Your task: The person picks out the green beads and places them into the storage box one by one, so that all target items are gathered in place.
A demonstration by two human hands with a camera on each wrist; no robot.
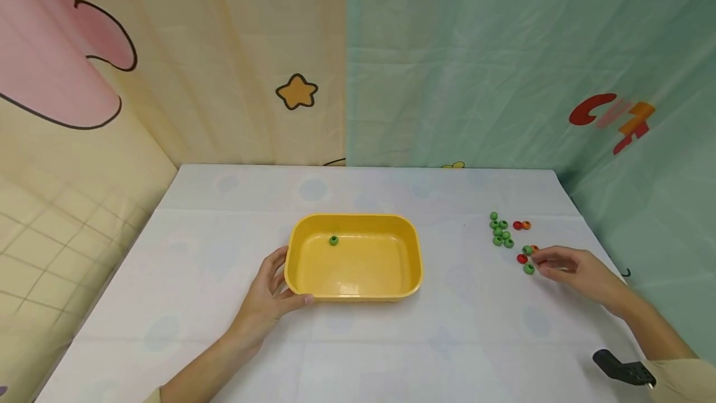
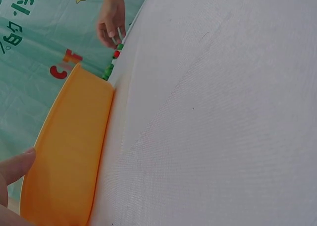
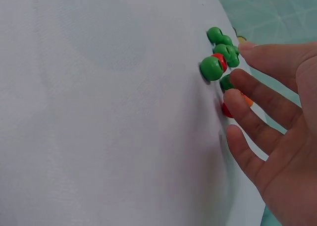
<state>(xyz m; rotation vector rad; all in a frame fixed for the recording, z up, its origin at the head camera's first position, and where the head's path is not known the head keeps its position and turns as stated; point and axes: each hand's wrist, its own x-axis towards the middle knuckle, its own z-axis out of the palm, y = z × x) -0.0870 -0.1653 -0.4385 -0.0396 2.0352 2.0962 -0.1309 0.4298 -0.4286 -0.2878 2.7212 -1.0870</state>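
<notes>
A yellow tray (image 1: 353, 291) stands on the table, with one green bead (image 1: 334, 240) inside toward its back left. My left hand (image 1: 267, 296) holds the tray by its front left corner, thumb on the front rim and fingers along the left side. On the right, my right hand (image 1: 578, 271) hovers beside the beads, thumb and fingers apart and nothing between them. Nearest its fingertips are a green bead (image 1: 528, 269), a red bead (image 1: 522, 259), another green bead (image 1: 527, 250) and a partly hidden orange bead (image 1: 535, 247). In the right wrist view, the fingers (image 3: 255, 119) overlap some beads.
Behind the right hand lies a cluster of several green beads (image 1: 498, 232). A red bead (image 1: 517, 225) and an orange bead (image 1: 526, 225) sit side by side nearby. A white cloth covers the table (image 1: 358, 353); printed curtains (image 1: 447, 67) hang behind it.
</notes>
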